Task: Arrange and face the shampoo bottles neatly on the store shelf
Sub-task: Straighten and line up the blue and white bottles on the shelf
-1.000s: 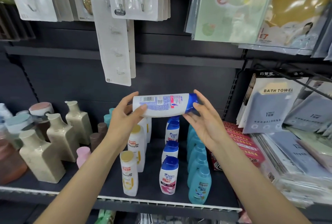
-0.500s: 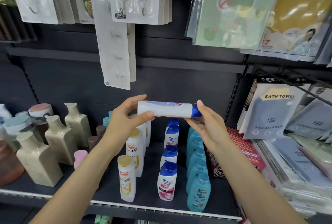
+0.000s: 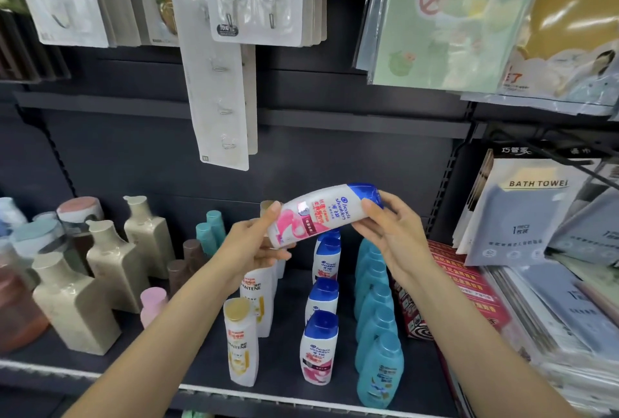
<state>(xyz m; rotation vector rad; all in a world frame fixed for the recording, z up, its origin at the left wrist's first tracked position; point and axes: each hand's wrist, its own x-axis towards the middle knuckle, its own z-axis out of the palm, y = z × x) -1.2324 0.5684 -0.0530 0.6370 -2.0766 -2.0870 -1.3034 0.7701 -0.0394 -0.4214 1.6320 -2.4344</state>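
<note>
Both hands hold one shampoo bottle above the shelf rows.

The left hand [image 3: 249, 246] grips the base and the right hand [image 3: 390, 230] pinches the blue-capped end of the white bottle [image 3: 323, 213], lying sideways in the air, label forward, over the blue-capped row [image 3: 320, 347] on the shelf [image 3: 201, 360].
</note>
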